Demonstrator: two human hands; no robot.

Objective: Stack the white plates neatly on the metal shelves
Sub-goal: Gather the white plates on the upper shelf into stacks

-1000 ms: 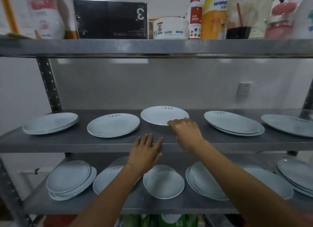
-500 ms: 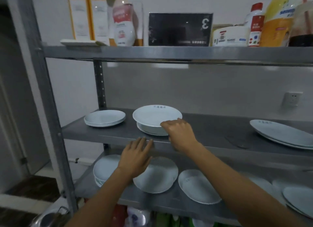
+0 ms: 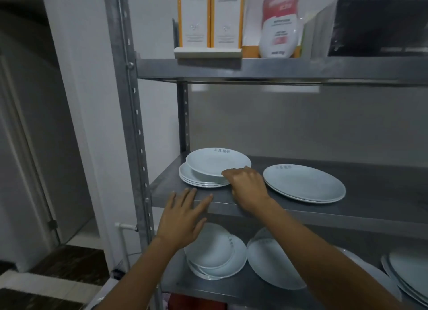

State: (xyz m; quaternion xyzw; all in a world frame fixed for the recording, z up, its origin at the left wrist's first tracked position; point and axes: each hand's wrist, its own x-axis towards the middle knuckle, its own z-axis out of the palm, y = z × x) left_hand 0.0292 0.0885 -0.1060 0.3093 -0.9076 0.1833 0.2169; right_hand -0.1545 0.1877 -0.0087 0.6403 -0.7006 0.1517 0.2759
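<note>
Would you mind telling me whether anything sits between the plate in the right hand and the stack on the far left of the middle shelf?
Nothing visible does. The right hand grips the near rim of the deep plate directly above the stack; its base looks about to touch. The left hand is lower, at the shelf edge.

Two white-and-orange cartons (image 3: 209, 17), a pink-labelled bottle (image 3: 279, 22) (print blurred), and perhaps a dark box (image 3: 379, 27).

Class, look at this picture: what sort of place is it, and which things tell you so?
Probably a kitchen storeroom: a metal shelf rack, stacked white plates and bottled supplies.
</note>
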